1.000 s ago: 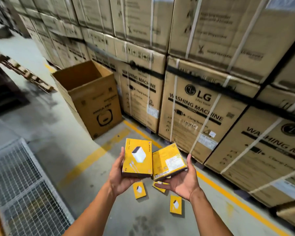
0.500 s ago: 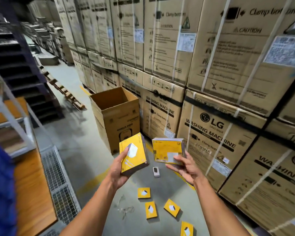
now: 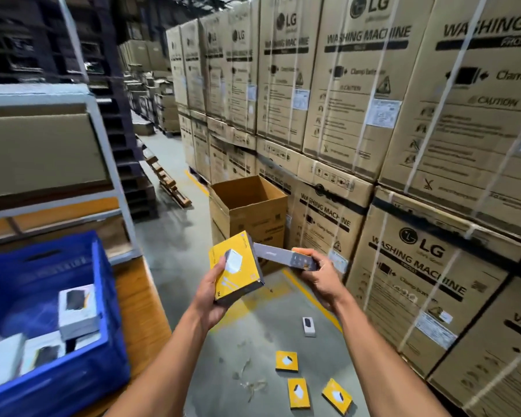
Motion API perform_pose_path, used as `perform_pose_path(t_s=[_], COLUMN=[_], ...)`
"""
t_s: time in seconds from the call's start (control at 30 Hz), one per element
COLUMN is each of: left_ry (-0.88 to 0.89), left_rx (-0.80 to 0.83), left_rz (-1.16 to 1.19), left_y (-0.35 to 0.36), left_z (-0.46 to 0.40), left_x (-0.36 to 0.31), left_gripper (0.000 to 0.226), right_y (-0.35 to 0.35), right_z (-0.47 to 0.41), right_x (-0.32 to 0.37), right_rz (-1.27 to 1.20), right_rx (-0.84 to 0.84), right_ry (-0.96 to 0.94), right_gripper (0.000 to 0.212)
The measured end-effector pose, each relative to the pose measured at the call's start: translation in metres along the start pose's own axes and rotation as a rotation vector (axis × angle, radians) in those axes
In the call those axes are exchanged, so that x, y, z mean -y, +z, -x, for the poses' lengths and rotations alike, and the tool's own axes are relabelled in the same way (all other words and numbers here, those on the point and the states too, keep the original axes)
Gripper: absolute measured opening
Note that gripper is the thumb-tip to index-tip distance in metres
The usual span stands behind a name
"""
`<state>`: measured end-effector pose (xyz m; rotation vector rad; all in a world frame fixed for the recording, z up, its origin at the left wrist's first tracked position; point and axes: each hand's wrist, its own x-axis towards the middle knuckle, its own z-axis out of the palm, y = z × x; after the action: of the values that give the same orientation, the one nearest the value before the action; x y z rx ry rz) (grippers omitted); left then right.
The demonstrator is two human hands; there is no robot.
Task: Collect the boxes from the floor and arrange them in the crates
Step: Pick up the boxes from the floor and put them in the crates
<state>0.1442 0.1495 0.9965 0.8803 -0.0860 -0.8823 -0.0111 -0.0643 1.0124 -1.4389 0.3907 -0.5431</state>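
Left hand: the left hand [image 3: 212, 291] wraps thumb and fingers round a yellow rectangular cardboard box with a white charger pictured on its face [image 3: 238, 267], held tilted at chest height.
Right hand: the right hand [image 3: 319, 275] pinches a second flat box, seen from its grey edge [image 3: 286, 257], just right of the first and about touching it.
Handling: both boxes look light and stiff; their printed card is probably a little slick, so a hold across the short sides should suit them, and the corners could dent if dropped.
Still to collect: three small yellow boxes [image 3: 298, 392] and one small white box [image 3: 309, 325] lie on the grey concrete floor [image 3: 175, 251], near centre.
Destination: a blue plastic crate [image 3: 103, 296] at near left sits on a wooden counter [image 3: 142, 302] and holds several white boxes [image 3: 77, 310].
Room: tall stacks of strapped brown washing-machine cartons [image 3: 403, 115] line the right; an open brown carton [image 3: 250, 206] stands beyond the hands; yellow floor lines run along the aisle.
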Motion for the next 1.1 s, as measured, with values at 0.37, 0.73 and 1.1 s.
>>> perform_pose_path(t_s=[0.37,0.73,1.1], left_ry=[0.183,0.401,0.624], left_rx=[0.048,-0.202,-0.745], left_rz=[0.126,0.088,0.057], left_y=[-0.098,-0.206,-0.339], left_z=[0.089,0.169,0.273], left_x=[-0.109,-0.196,-0.280], left_gripper=[0.043,0.046,0.029], right_y=[0.192,0.357,0.560], right_z=[0.010,-0.010,-0.051], right_x=[0.022,0.023,-0.020], right_rz=[-0.314,-0.389,-0.221], right_rx=[0.234,0.317,0.499], right_ry=[0.011,0.110,0.322], right_gripper=[0.037,0.033,0.041])
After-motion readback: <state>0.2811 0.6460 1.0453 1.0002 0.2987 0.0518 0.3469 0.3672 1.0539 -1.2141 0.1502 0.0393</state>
